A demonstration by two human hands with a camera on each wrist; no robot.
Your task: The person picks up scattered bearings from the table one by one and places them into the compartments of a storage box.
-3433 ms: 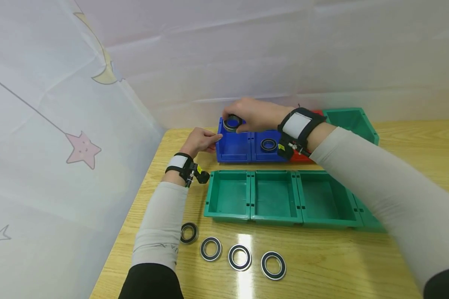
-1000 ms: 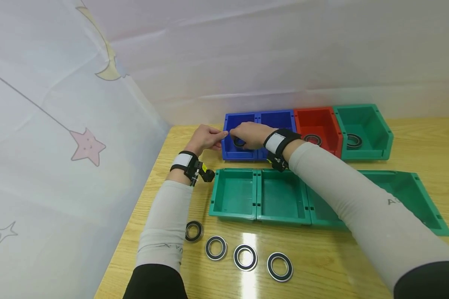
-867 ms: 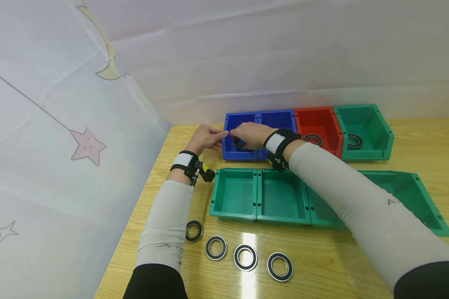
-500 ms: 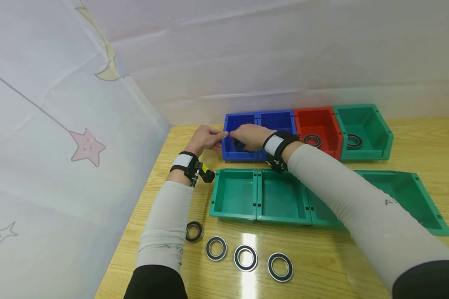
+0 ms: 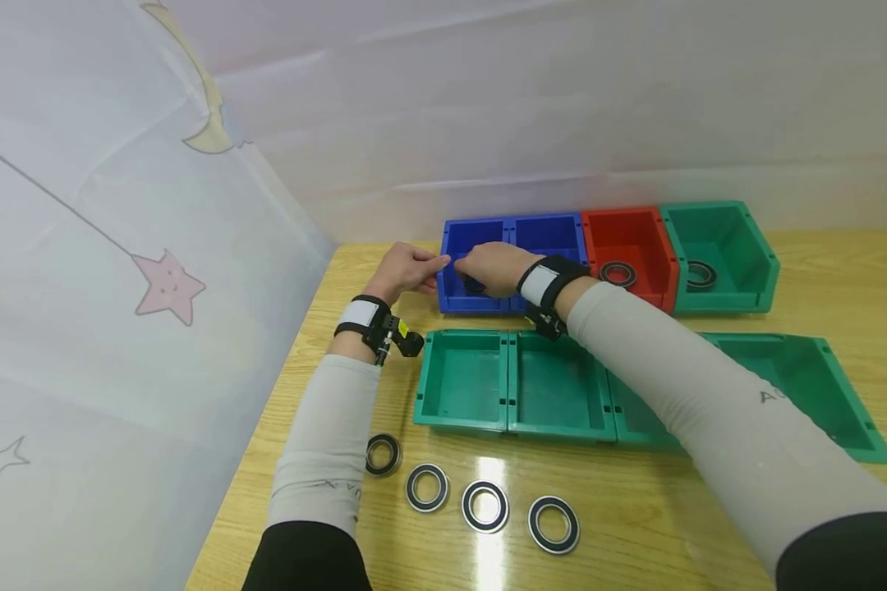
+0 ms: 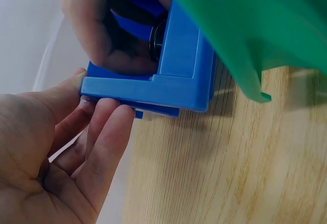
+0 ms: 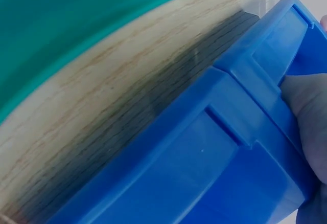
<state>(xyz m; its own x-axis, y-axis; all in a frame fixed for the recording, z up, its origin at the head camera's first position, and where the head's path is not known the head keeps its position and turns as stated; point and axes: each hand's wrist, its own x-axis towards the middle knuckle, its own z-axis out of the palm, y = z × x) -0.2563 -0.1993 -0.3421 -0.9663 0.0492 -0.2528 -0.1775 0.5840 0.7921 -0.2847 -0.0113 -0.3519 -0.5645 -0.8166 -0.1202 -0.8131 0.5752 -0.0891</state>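
My left hand (image 5: 406, 269) pinches the left side wall of the left blue bin (image 5: 479, 307), thumb on the rim and fingers against the outside, as the left wrist view shows. My right hand (image 5: 497, 267) reaches down inside that same bin. Its curled fingers hold a black-sealed ball bearing (image 6: 157, 39) close behind the bin's low front wall. Most of the bearing is hidden by the hand and the wall. Joined on the right is a second blue bin (image 5: 549, 234), its front part covered by the right hand and wrist.
A red bin (image 5: 628, 232) and a green bin (image 5: 710, 234) continue the back row, each with one bearing in it. In front runs a row of green bins (image 5: 461, 425). Several bearings, one of them this bearing (image 5: 484, 506), lie on the wooden table nearer the person.
Since the oldest frame, my right hand has lowered the bearing from above the left blue bin down into it. My left hand keeps its grip on the bin wall. Over the last second little has moved.
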